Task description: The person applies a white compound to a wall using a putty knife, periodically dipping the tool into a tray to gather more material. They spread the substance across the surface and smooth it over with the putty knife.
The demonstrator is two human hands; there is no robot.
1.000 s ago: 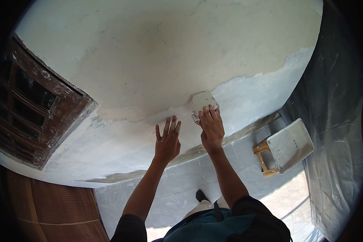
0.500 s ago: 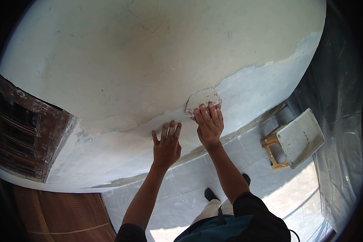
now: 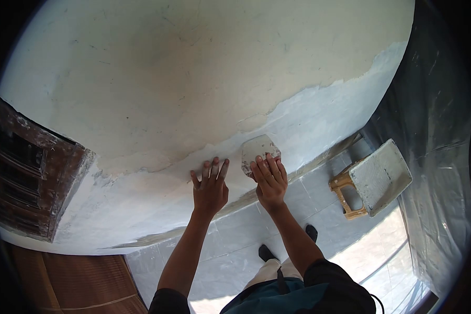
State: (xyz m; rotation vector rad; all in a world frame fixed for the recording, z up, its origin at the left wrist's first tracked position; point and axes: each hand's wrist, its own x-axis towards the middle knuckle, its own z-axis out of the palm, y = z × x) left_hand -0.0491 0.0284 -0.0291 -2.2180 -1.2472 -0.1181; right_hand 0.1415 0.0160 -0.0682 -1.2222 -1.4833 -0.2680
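My right hand (image 3: 270,183) presses a flat, plaster-smeared scraper (image 3: 255,148) against the wall (image 3: 188,83). The fingers lie over its lower half, and its upper edge shows above them; the thumb is mostly hidden. To the left, my left hand (image 3: 210,191) rests on the wall with spread fingers and nothing in it. Both hands are in the white, freshly coated band (image 3: 319,112) along the wall's lower part. Above that band, the surface is beige, with a ragged border between the two.
A shallow, plaster-crusted tray (image 3: 384,178) sits on a yellow-brown stool (image 3: 345,196) at the right. Plastic sheeting (image 3: 439,157) hangs beyond it. A brown wooden window frame (image 3: 63,178) is on the left, above a brown woven panel (image 3: 83,280). Grey tiles (image 3: 225,240) cover the floor.
My right hand has drawn the scraper down the wall, and more white coating shows above it. My left hand stays against the wall. The whole view has shifted slightly.
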